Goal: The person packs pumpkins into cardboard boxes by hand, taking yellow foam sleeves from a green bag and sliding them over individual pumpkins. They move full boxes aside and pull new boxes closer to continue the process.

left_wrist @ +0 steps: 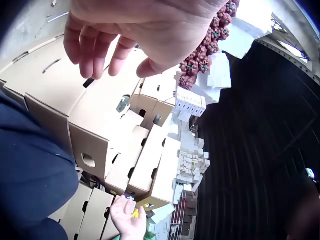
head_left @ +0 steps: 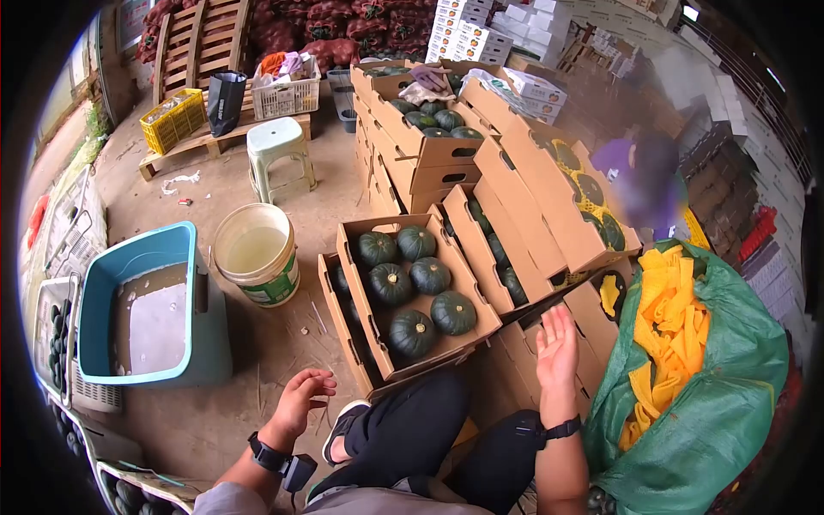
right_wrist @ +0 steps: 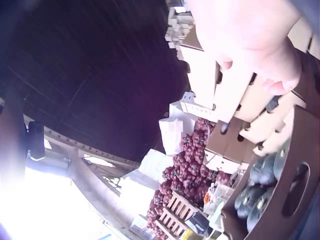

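My left hand (head_left: 302, 402) hovers to the left of my knee with its fingers loosely bent and nothing in them. Held up on the right, my right hand (head_left: 558, 352) shows an empty palm and straight fingers. Between and beyond the hands, a cardboard box (head_left: 446, 350) holds several dark green pumpkins (head_left: 392, 283); it sits on another box. In the left wrist view, the left hand's fingers (left_wrist: 102, 47) hang over pale cardboard. The right wrist view shows part of the right hand (right_wrist: 250, 35) above stacked cartons.
A green sack (head_left: 730, 403) with yellow foam netting (head_left: 674, 309) lies at my right. To the left stand a blue tub (head_left: 206, 343) of water, a white bucket (head_left: 275, 283) and a stool (head_left: 275, 137). Another person (head_left: 639, 176) is behind the stacked cartons (head_left: 532, 189).
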A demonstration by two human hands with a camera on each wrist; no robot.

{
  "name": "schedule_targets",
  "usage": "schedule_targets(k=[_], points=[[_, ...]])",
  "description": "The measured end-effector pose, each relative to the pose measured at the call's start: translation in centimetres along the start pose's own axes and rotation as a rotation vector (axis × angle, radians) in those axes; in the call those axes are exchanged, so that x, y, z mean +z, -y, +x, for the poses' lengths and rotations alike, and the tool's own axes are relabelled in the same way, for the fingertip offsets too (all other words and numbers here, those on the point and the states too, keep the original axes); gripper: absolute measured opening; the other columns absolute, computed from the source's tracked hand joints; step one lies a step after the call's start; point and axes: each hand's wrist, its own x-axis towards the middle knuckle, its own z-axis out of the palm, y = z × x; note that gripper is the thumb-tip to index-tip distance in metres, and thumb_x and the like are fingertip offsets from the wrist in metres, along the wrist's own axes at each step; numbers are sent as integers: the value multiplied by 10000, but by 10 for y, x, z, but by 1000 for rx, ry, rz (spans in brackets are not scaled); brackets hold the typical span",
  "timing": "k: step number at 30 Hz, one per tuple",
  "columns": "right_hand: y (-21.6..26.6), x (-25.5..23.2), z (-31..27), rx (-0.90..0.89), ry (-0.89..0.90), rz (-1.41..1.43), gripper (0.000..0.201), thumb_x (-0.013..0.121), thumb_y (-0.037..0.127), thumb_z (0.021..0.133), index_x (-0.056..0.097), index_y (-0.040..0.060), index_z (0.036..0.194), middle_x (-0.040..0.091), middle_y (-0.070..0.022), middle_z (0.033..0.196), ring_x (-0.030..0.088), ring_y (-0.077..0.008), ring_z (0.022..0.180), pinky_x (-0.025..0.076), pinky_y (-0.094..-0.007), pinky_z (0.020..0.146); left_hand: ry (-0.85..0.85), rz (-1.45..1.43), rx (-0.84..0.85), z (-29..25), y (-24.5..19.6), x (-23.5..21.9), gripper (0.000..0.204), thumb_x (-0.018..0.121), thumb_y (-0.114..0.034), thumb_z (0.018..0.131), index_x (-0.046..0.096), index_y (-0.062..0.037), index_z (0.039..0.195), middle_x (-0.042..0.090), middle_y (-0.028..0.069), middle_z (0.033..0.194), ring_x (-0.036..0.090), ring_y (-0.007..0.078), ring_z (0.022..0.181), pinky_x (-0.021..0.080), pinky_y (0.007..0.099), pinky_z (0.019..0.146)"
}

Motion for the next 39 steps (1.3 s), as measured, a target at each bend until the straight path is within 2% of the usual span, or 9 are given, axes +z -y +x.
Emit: schedule_targets(k=[4, 11, 13, 18, 23, 29, 33, 34, 39], points=[[-92, 13, -46, 674, -41, 117, 478, 598, 412, 837, 477, 173, 1232, 513, -40, 1243, 496, -182, 1137, 387, -358, 873, 114, 42, 35, 19, -15, 30, 251, 470, -229, 923, 579, -92, 1102, 646, 15, 973, 597, 125, 927, 427, 295, 790], [-88, 81, -89, 657, -75, 436, 454, 604, 372, 846, 443, 102, 1173, 480, -38, 1048, 503, -177, 1058, 346, -326, 959, 113, 260, 467, 27, -49, 58, 297, 564, -162, 894, 554, -37, 1163, 606, 49, 1092, 565, 155, 1023, 434, 292, 883], [-79, 76, -117, 550, -35, 469, 513, 553, 261, 896, 286, 328, 1328, 504, -50, 1017, 512, -211, 1014, 380, -380, 943, 13, 424, 594, 31, -57, 54, 344, 591, -179, 875, 546, -56, 1194, 552, 101, 1181, 536, 223, 1085, 411, 328, 941], [-47, -15, -171, 407, 12, 295, 486, 454, 244, 930, 315, 339, 1386, 485, -20, 859, 524, -152, 798, 486, -372, 810, 94, 1070, 1067, 32, -76, 67, 380, 649, -323, 806, 612, -90, 1104, 585, 94, 1098, 540, 277, 1028, 340, 432, 978], [24, -107, -196, 266, -43, 25, 684, 442, 155, 916, 92, 279, 1491, 452, -3, 783, 467, -102, 646, 470, -285, 608, 530, 1255, 1134, 1, -38, 91, 332, 685, -397, 759, 678, -121, 944, 648, 17, 918, 560, 199, 879, 383, 347, 831], [15, -211, -195, 307, -132, -405, 661, 499, 48, 853, 250, 152, 1456, 490, 6, 844, 434, -72, 621, 413, -238, 568, 1125, 1039, 910, -57, 12, 129, 298, 610, -320, 840, 658, -84, 1016, 664, 73, 909, 603, 249, 841, 499, 366, 727], [26, -202, -194, -290, -128, -1501, 606, 585, 99, 831, 346, 72, 1387, 548, -126, 1058, 565, -258, 899, 466, -355, 829, 1105, 1003, 781, -65, 6, 128, 243, 607, -257, 853, 659, -104, 1035, 663, 93, 876, 628, 272, 793, 519, 372, 700], [48, -157, -200, -191, -195, -1383, 543, 613, 122, 817, 432, 44, 1323, 526, -181, 1157, 523, -336, 1075, 407, -397, 953, 1040, 996, 800, -65, 2, 127, 237, 613, -245, 849, 660, -103, 1032, 662, 92, 873, 631, 272, 792, 519, 370, 705], [47, -88, -162, -355, 263, -1265, 321, 631, 101, 810, 597, 15, 1117, 605, -164, 1074, 589, -308, 1000, 459, -369, 883, 739, 1003, 869, -63, -28, 130, 249, 638, -184, 808, 656, -83, 1035, 653, 100, 858, 631, 289, 812, 513, 383, 743]])
